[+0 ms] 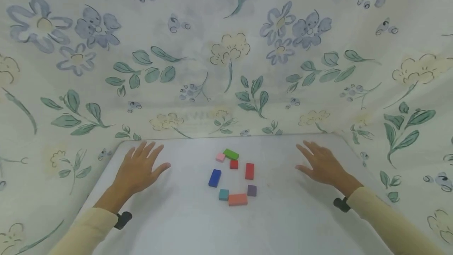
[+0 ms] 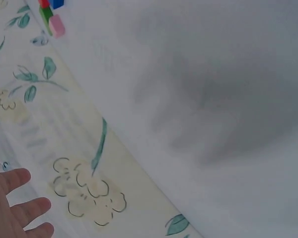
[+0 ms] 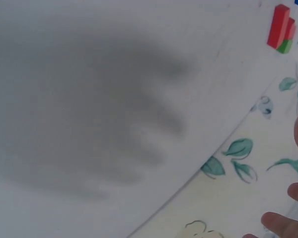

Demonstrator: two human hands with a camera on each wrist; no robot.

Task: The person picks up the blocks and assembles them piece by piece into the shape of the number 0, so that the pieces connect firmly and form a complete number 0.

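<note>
We held our left hand [image 1: 137,171] and right hand [image 1: 323,165] spread and empty above the counter [image 1: 184,223], coloured blocks [image 1: 234,164] lying between them

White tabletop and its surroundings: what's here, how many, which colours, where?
White tabletop: one, beneath the blocks
Green oblong block: one, far end
Red oblong block: one, right
Blue oblong block: one, left
Coral oblong block: one, near end
Pink cube: one, left of green
Red cube: one, nearer than green
Teal cube: one, left of coral
Purple cube: one, right of coral
Floral cloth: count unclear, whitish, around table
Black wrist devices: two, on wrists
Sleeves: two, pale yellow, forearms
Left hand: one, over left side
Right hand: one, over right side
</note>
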